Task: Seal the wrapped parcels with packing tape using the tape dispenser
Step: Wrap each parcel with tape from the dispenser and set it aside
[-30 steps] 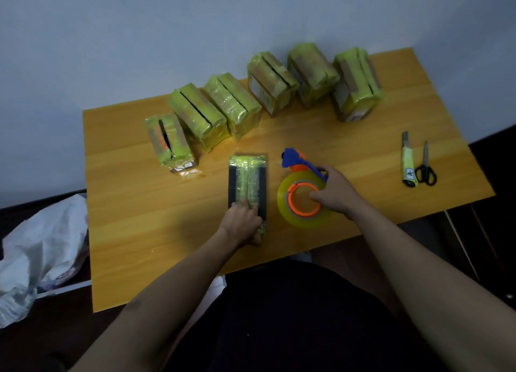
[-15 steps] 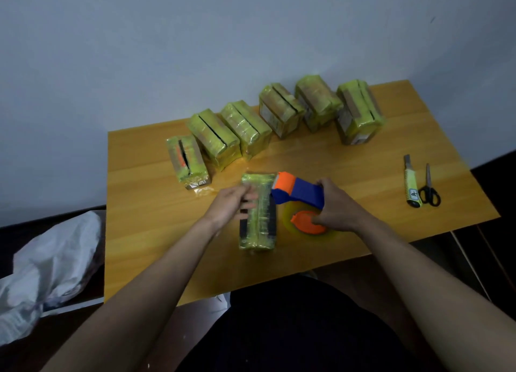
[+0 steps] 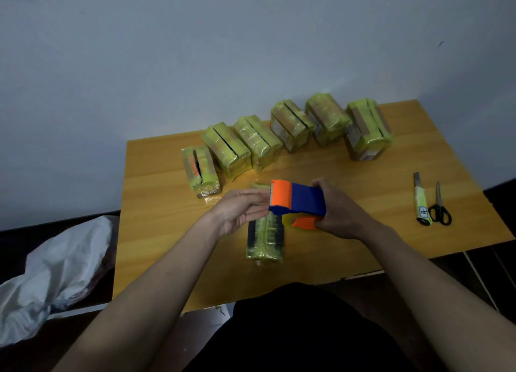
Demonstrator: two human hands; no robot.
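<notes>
Head view: one parcel in work, six waiting along the back

Head camera, looking down on a wooden tabletop point(image 3: 349, 193). Right hand point(image 3: 339, 214) curled round the blue-and-orange tape dispenser point(image 3: 297, 200), held off the tabletop, cutter end pointing left. Left hand point(image 3: 238, 209) spread, fingers straight, fingertips at or touching the cutter end; judged to be reaching for the free tape end, though no loose tape can be made out.

Directly below the hands lies the flat parcel point(image 3: 265, 236), lengthwise toward the person, yellow-green wrap with dark strips down both long sides. Neither hand touches it.

Row of six wrapped parcels point(image 3: 284, 130) stands near the back edge, left to right. Several show a dark open seam along the top; the leftmost has orange showing in its slit. Whether any of these carries sealing tape cannot be told in this light.

Judgement: task early or mid-way. Tape not yet being laid on the flat parcel; the row likely all to do.

Utility knife point(image 3: 421, 201) and scissors point(image 3: 439, 207) lie side by side at right, untouched. White bag point(image 3: 53, 276) on the floor at left.
</notes>
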